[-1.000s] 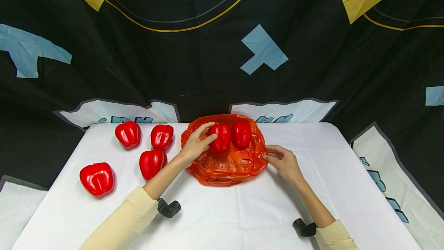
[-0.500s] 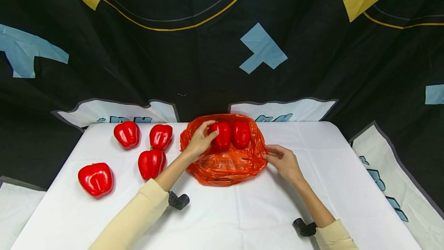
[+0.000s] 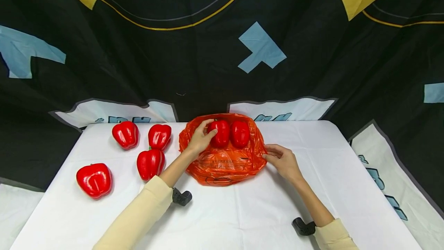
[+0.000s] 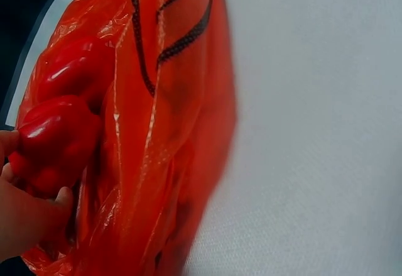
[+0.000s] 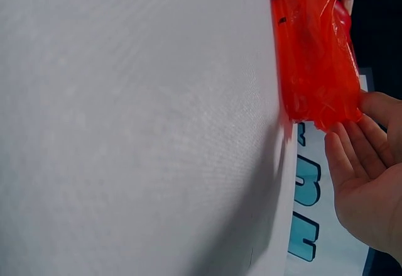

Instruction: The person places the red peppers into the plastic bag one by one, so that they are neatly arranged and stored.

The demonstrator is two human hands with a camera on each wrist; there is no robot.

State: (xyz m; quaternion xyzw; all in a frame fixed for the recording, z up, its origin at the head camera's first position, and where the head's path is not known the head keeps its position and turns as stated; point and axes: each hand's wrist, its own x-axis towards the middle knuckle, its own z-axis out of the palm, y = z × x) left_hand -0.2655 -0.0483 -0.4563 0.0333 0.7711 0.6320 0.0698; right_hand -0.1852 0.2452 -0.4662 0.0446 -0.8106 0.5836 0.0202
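Observation:
An orange-red plastic bag [image 3: 225, 167] lies open at the table's back middle, with two red bell peppers inside, side by side. My left hand [image 3: 200, 138] reaches over the bag's left rim, thumb and fingers around the left pepper [image 3: 221, 133]; the right pepper [image 3: 240, 134] lies beside it. In the left wrist view, fingers and thumb of the left hand [image 4: 28, 207] touch the near pepper [image 4: 58, 141]. At the bag's right edge my right hand [image 3: 285, 164] pinches the rim between thumb and fingers, as the right wrist view shows too, the hand [image 5: 370, 169] beside the bag [image 5: 317, 56].
Several red peppers lie left of the bag on the white table [image 3: 270, 211]: one at the back left [image 3: 125, 135], two touching [image 3: 159, 137], and one nearer the front left [image 3: 95, 180]. A black patterned curtain [image 3: 194, 68] hangs behind the table.
My left hand, with the left pepper, has moved slightly toward the back of the bag, and the left forearm has shifted right. The right hand holds its place at the rim.

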